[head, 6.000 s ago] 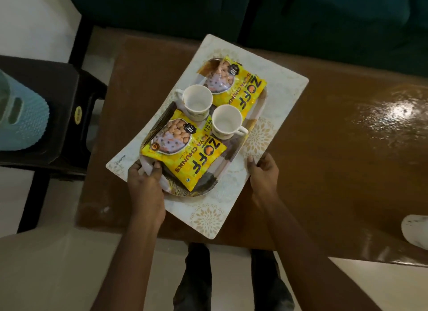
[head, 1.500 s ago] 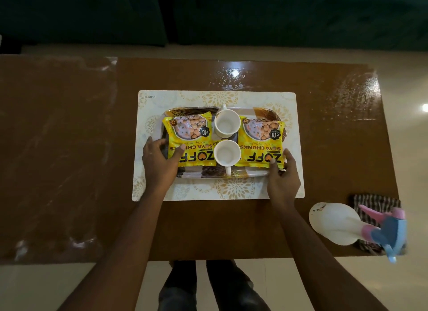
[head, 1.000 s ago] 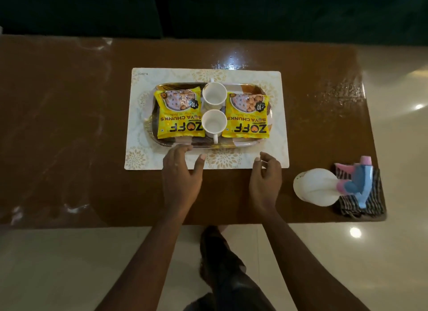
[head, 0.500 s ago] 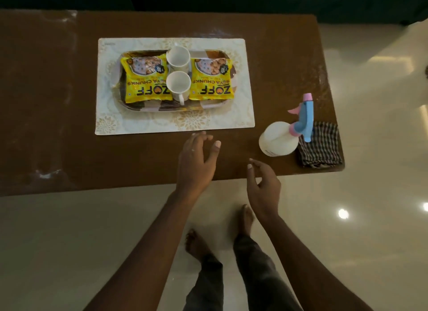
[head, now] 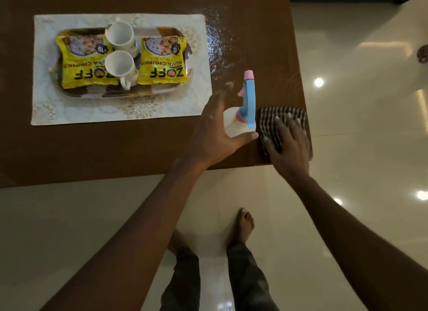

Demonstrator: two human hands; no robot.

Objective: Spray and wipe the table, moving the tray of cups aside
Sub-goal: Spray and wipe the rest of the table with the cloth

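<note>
Nearest to us are our bare feet (head: pixel 243 225) and dark trouser legs on the glossy pale floor (head: pixel 347 148), which throws back several ceiling lights. Both our forearms reach up from here over the near edge of the brown table (head: pixel 139 148). Our right hand (head: pixel 289 143) lies flat on the checked cloth (head: pixel 271 116) at the table's near right corner, fingers straight and slightly spread, covering much of it. Just to its left, our left hand (head: pixel 215 130) is spread wide around the spray bottle (head: pixel 249 102), thumb stretched under the white body and fingers reaching up its far side; the palm hides part of the bottle, and we cannot tell whether the fingers already press on it. The bottle's blue head with its pink nozzle sits beside the cloth. Farther off and to the left, a pale patterned placemat (head: pixel 162 111) carries the tray (head: pixel 162 91), well apart from both hands. On the tray two white cups (head: pixel 119 66) stand in the middle, between two yellow snack packets (head: pixel 162 55). To the right of the mat, a wet sheen (head: pixel 222 44) glistens on the tabletop.
</note>
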